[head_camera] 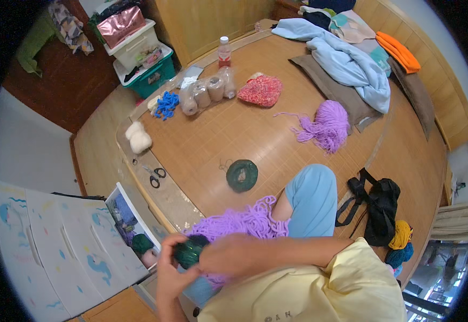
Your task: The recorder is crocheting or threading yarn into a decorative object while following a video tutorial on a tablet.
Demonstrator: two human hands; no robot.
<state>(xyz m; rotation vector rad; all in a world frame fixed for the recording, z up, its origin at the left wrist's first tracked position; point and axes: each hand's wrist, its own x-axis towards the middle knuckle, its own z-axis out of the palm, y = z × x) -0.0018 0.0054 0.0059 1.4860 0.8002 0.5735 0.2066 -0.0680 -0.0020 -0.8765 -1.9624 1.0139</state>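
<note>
A ball of dark green yarn is between my two hands, above my lap. My left hand curves its fingers and thumb around the ball's left side. Against the ball's right side lies my right hand, blurred, its fingers partly hidden. Loose lilac yarn is heaped over my legs beneath the hands. On the mat in front of my knee sits a ring-shaped skein of dark green yarn, with a thin loose strand at its upper left.
Black-handled scissors and white yarn lie along the left edge. Farther off are wrapped yarn cones, a bottle and a lilac yarn ball. A black bag lies at right; an open drawer at left holds yarn.
</note>
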